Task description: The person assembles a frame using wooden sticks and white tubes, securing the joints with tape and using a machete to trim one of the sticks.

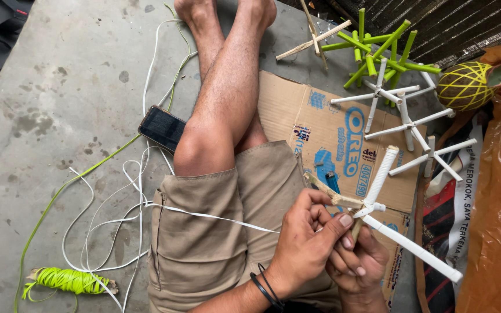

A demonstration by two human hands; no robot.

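Note:
I sit on a concrete floor with my legs stretched out. Both hands hold a cross-shaped stick frame (378, 214), partly wrapped in white strip, over my right thigh. My left hand (305, 237), with black bands on the wrist, pinches the frame's centre with its thumb on the wrapping. Just below it, my right hand (358, 264) grips the frame's lower bare stick. A white plastic strip (204, 215) runs taut from loose loops on the floor across my lap to the frame.
Finished white-wrapped frames (404, 116) lie on a flattened cardboard box (320, 124), with green ones (378, 52) and a bare stick cross (314, 37) beyond. A ball wound in yellow strip (465, 87), an orange plastic sheet (497, 208), a phone (162, 127) and a green strip bundle (68, 280) lie around.

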